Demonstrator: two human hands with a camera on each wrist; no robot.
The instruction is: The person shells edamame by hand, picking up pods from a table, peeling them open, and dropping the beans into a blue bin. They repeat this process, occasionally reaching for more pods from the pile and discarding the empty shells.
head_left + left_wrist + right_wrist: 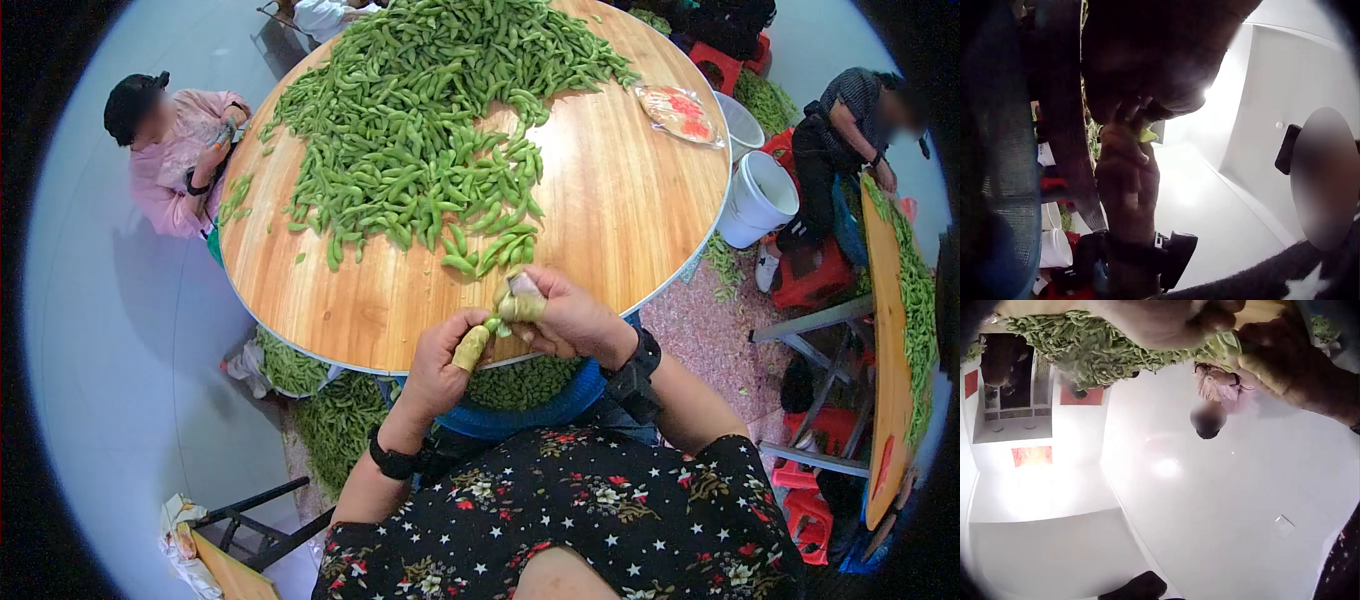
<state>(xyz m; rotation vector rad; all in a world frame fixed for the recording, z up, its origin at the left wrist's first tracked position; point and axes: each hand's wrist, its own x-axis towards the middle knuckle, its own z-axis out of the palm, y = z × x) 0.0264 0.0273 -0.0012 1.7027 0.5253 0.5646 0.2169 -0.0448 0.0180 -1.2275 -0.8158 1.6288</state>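
Note:
Over the table's near edge, my left hand (450,352) and right hand (565,312) meet at a green edamame pod (496,326). The left thumb and fingers pinch it, and the right fingers curl against its other side. Yellow-green coverings wrap some fingers and thumbs of both hands. In the left wrist view the pod (1148,135) shows between dark, shadowed fingers. Close to the hands, a few loose pods (500,250) lie at the tip of a large heap of edamame pods (415,120) on the round wooden table (620,200).
Below the hands sits a blue basin (560,400) holding green beans. A clear bag (680,113) lies at the table's right, with a white bucket (758,200) beyond the rim. A person in pink (180,150) sits left; another person (845,140) sits right.

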